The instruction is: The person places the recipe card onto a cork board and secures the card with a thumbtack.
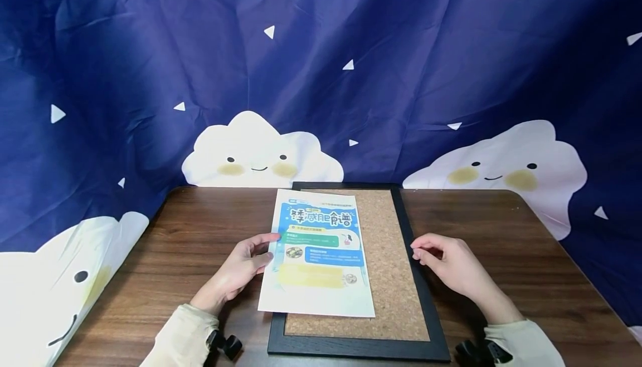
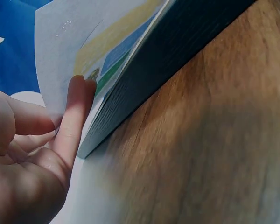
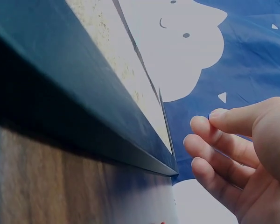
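A printed sheet (image 1: 321,294) with blue, green and yellow blocks covers the left part of a cork board (image 1: 396,300) in a black frame (image 1: 358,348), overlapping the frame's left side. My left hand (image 1: 233,272) pinches the sheet's left edge between thumb and fingers; in the left wrist view the fingers (image 2: 70,116) are against the paper (image 2: 51,51). Just off the frame's right side is my right hand (image 1: 456,267), thumb and index finger together. Between those tips, the right wrist view shows a tiny blue thing (image 3: 209,116), mostly hidden.
The board lies on a brown wooden table (image 1: 200,211). Behind the table hangs a dark blue cloth (image 1: 301,66) with white clouds and triangles. A small red spot (image 3: 163,222) shows at the bottom edge of the right wrist view; what it is I cannot tell.
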Demonstrator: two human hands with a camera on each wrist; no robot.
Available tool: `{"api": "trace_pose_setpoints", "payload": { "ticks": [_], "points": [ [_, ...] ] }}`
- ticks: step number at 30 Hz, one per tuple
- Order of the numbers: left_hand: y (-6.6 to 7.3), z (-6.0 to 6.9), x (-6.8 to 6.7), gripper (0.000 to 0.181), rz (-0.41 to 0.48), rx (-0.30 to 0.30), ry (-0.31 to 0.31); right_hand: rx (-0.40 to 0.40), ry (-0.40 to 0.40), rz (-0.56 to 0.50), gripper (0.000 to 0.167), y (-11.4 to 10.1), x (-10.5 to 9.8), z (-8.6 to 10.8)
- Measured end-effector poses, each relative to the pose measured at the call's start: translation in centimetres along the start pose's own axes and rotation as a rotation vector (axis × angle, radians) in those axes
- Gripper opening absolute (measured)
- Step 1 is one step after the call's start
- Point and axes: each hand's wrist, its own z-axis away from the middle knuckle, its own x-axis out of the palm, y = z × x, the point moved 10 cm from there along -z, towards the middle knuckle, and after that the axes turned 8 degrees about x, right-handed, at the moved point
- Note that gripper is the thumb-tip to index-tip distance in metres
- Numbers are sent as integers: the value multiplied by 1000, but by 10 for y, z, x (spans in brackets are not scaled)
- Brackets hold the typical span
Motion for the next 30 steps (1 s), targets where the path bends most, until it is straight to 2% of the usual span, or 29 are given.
{"api": "trace_pose_setpoints", "payload": {
  "ticks": [6, 13, 20, 30],
  "points": [
    [4, -5, 14, 51, 7, 15, -32, -8, -5, -5, 11, -4, 2, -1],
    [5, -10, 29, 52, 10, 18, -60, 29, -28, -18, 10, -6, 5, -2],
    [5, -13, 39, 52, 0, 11, -88, 39, -35, -12, 8, -6, 9, -7],
    [7, -17, 50, 53, -28, 18, -127, 79, -94, -50, 9, -13, 20, -14]
  ]
}}
